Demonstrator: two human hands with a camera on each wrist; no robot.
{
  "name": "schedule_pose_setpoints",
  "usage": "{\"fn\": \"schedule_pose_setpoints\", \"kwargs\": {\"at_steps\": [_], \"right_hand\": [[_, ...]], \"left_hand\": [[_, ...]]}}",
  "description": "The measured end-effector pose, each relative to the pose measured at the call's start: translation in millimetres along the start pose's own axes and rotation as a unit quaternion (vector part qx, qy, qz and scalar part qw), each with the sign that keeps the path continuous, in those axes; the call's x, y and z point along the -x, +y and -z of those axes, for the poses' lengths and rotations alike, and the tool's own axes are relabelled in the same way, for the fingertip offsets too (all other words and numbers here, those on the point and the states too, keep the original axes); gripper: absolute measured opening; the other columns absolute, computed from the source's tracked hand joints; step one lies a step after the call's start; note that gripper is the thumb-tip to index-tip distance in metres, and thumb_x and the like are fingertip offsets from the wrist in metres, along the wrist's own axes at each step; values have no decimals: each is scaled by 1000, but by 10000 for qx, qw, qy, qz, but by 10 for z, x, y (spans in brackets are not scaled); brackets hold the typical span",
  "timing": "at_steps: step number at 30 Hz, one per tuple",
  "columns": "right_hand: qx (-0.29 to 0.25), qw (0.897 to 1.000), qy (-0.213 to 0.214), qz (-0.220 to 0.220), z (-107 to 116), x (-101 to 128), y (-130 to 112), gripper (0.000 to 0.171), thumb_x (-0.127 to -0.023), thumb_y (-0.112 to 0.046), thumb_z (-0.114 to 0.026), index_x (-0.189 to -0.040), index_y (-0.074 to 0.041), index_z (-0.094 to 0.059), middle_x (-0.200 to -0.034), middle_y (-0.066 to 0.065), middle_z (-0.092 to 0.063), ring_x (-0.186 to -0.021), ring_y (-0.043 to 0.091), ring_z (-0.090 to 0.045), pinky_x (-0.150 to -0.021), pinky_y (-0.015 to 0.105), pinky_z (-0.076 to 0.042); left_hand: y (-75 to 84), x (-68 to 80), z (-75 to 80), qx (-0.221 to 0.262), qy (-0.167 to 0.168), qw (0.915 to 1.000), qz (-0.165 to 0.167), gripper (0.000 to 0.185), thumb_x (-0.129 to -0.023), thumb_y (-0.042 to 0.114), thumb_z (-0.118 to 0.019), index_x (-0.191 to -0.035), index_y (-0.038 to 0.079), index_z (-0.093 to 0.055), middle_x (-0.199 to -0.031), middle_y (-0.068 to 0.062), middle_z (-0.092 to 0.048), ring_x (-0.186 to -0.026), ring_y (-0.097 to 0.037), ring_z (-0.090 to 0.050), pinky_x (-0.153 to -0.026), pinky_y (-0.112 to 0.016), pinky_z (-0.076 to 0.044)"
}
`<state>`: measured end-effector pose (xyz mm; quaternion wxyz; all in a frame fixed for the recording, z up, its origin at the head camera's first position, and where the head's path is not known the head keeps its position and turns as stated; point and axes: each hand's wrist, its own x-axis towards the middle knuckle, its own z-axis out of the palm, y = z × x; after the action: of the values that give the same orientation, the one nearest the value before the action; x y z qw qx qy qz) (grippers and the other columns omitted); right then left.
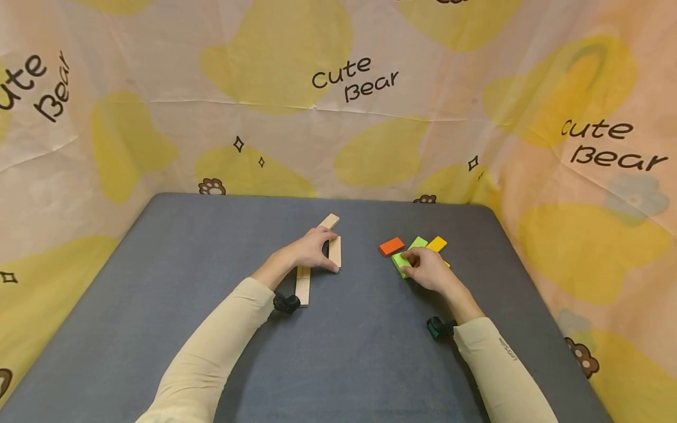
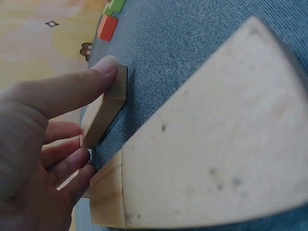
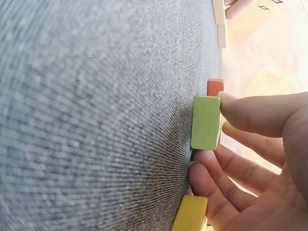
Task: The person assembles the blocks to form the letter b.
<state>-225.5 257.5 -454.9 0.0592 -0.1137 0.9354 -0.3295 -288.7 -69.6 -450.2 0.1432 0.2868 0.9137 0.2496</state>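
Note:
My left hand (image 1: 319, 247) pinches a small wooden block (image 1: 335, 251) that stands on its edge on the grey table (image 1: 211, 247). In the left wrist view the thumb (image 2: 72, 86) presses one face of this block (image 2: 103, 113) and the fingers curl behind it. A long wooden plank (image 1: 309, 267) lies flat just beside the block. My right hand (image 1: 420, 264) pinches a light green block (image 1: 399, 262) between thumb and fingers, and the block (image 3: 205, 122) stands on its edge on the table. An orange block (image 1: 391, 246), a second green block (image 1: 419, 241) and a yellow block (image 1: 436, 243) lie right behind it.
A cloth backdrop (image 1: 338, 106) printed with yellow shapes and "Cute Bear" walls in the table on three sides. Another yellow block (image 3: 190, 214) lies under my right fingers. Bare grey surface spreads across the table's front and left.

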Motion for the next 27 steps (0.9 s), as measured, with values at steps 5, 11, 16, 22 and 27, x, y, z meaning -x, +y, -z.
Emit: {"fn": "schedule_pose_setpoints", "kwargs": {"at_steps": [5, 11, 16, 22, 27], "right_hand": [[-6, 10000, -6, 20, -9, -5, 3, 33, -93, -10, -72, -123, 4, -69, -97, 11, -64, -84, 23, -56, -72, 35, -47], [-17, 10000, -27, 12, -22, -7, -9, 33, -94, -10, -72, -123, 4, -69, -98, 11, -64, -84, 23, -56, -73, 36, -47], [-16, 10000, 10, 7, -24, -9, -7, 33, -93, -10, -73, -122, 4, -69, -98, 11, -65, -85, 23, -57, -73, 36, -48], [-30, 10000, 44, 2, -9, 7, 3, 33, -92, -10, -74, -122, 4, -69, -100, 13, -66, -87, 25, -57, -75, 37, -49], [-4, 10000, 64, 64, -13, 8, 12, 33, -93, -10, -74, -122, 4, -69, -100, 13, -66, -87, 25, -58, -76, 37, -49]], "left_hand": [[-16, -14, -28, -99, 96, 9999, -29, 87, -79, 38, -88, -148, 1, -49, -149, -18, -44, -138, -35, -39, -113, -47, -38], [-43, -28, -48, -109, 145, 9998, -21, 87, -82, 40, -84, -150, 1, -47, -156, -20, -38, -145, -36, -33, -115, -50, -36], [-5, 8, 55, -27, 282, 9996, -91, 87, -82, 39, -83, -150, 0, -46, -154, -20, -39, -144, -36, -34, -114, -51, -37], [-28, 86, 198, 227, 475, 9984, -223, 87, -80, 36, -84, -149, -1, -47, -152, -18, -42, -140, -34, -38, -112, -49, -39], [-102, 184, 308, 301, 634, 9974, -174, 86, -80, 35, -85, -149, -2, -47, -151, -17, -42, -140, -36, -38, -111, -52, -39]]}}
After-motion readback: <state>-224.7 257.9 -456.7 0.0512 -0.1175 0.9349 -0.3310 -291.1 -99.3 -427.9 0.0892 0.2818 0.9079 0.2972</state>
